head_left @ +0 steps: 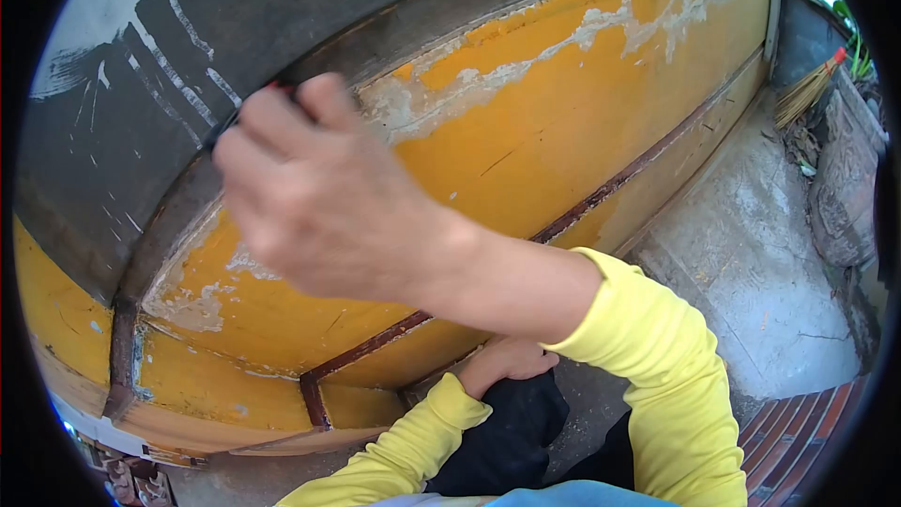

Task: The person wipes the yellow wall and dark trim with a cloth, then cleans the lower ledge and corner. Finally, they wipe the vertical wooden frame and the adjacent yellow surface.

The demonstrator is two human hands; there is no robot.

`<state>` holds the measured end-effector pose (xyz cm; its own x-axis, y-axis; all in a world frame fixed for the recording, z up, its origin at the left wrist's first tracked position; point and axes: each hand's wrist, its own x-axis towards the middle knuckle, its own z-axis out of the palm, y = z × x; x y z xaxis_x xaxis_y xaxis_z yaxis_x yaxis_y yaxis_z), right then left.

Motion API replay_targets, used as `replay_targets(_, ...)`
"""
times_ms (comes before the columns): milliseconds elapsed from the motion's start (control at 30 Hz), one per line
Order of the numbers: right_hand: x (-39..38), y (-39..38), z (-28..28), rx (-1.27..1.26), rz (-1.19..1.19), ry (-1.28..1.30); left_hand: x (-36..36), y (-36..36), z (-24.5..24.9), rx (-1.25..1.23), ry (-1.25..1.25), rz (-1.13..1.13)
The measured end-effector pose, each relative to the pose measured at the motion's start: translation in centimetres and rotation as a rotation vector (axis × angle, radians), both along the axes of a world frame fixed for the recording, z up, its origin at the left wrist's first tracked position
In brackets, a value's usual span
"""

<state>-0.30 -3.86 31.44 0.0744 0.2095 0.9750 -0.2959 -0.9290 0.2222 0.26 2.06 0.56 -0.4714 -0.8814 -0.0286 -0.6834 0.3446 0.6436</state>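
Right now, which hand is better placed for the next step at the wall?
Probably the right hand: it is up at the wall, closed around a dark object, mostly hidden. The left hand rests low on the knee, farther from the ledge.

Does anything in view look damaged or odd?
Yes. The yellow wall has ragged pale patches along its upper edge and lower left, where the colour seems to have flaked off. White streaks mark the dark grey surface beyond the right hand, breaking its colour.
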Motion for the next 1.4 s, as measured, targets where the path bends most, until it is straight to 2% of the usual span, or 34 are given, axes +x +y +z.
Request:
replay_targets(33,0.0,-0.3,-0.1,-0.022,0.015,-0.007,-0.7,0.5,2.7,-0.133,0.165,0.02)
replay_targets(67,0.0,-1.0,0.1,-0.047,0.031,-0.016,-0.3,0.3,1.3,0.047,-0.061,0.01)
replay_targets(100,0.0,-1.8,0.3,-0.073,0.049,-0.025,-0.3,0.1,2.7,0.22,-0.205,-0.003)
replay_targets(133,-1.8,-3.4,0.2,-0.081,-0.031,0.028,-0.3,-0.2,4.1,0.383,-0.367,-0.033)
replay_targets(167,-4.3,-5.4,0.1,-0.07,-0.107,0.019,-0.3,0.1,6.0,0.426,-0.34,-0.009)
replay_targets(300,-16.2,-13.8,-0.3,0.069,-0.501,-0.12,0.8,0.9,6.4,0.378,-0.342,0.008)
replay_targets(367,-19.3,-16.3,-0.4,0.202,-0.596,-0.171,1.0,1.2,6.8,0.376,-0.358,0.013)
replay_targets(500,-13.0,-12.3,-0.3,0.111,-0.428,-0.229,0.4,1.2,6.9,0.391,-0.386,0.011)
replay_targets(600,-5.0,-4.5,-0.5,0.107,-0.147,-0.097,-0.1,1.2,6.3,0.344,-0.398,0.014)
replay_targets(633,-1.3,-2.7,-0.9,0.029,-0.055,-0.107,-0.3,1.5,6.0,0.32,-0.395,0.009)
replay_targets(667,1.2,0.4,-0.9,0.028,0.009,-0.005,-0.2,2.6,6.5,0.212,-0.116,0.105)
replay_targets(700,4.1,2.9,-1.0,-0.012,0.079,0.015,-0.1,3.3,6.7,0.145,0.011,0.145)
replay_targets(733,6.7,5.4,-1.0,-0.051,0.089,0.037,0.0,4.1,6.9,0.073,0.135,0.174)
replay_targets(767,8.1,6.8,-0.9,-0.095,0.096,0.057,0.0,4.0,6.6,0.039,0.115,0.147)
replay_targets(867,9.4,6.7,-0.7,-0.115,0.138,0.03,-0.1,3.4,5.1,-0.079,0.078,0.089)
replay_targets(933,7.2,4.1,-1.0,-0.102,0.086,0.034,-0.3,3.0,4.3,-0.172,0.068,0.078)
replay_targets(1000,4.4,0.3,-1.1,-0.122,0.028,-0.069,0.1,2.3,6.7,0.173,-0.256,0.077)
replay_targets(1033,1.6,-1.1,-0.8,-0.097,-0.085,-0.055,0.3,2.3,7.8,0.359,-0.4,0.076)
replay_targets(1100,-3.3,-3.1,-1.0,-0.02,-0.245,-0.003,0.6,2.7,7.9,0.359,-0.383,0.098)
replay_targets(1167,-5.1,-3.5,-0.8,-0.069,-0.347,0.045,0.9,3.2,7.6,0.315,-0.369,0.108)
replay_targets(1267,-1.7,-1.8,-0.5,-0.06,-0.217,-0.037,1.4,3.9,8.3,0.288,-0.345,0.127)
replay_targets(1333,1.5,1.9,-0.3,-0.018,-0.178,0.106,1.5,4.3,9.4,0.283,-0.351,0.146)
replay_targets(1367,4.1,4.0,-0.3,-0.008,-0.056,0.162,1.7,4.6,9.6,0.286,-0.361,0.153)
replay_targets(1400,6.8,6.1,-0.3,0.006,0.065,0.218,1.4,3.5,4.3,0.215,-0.392,0.064)
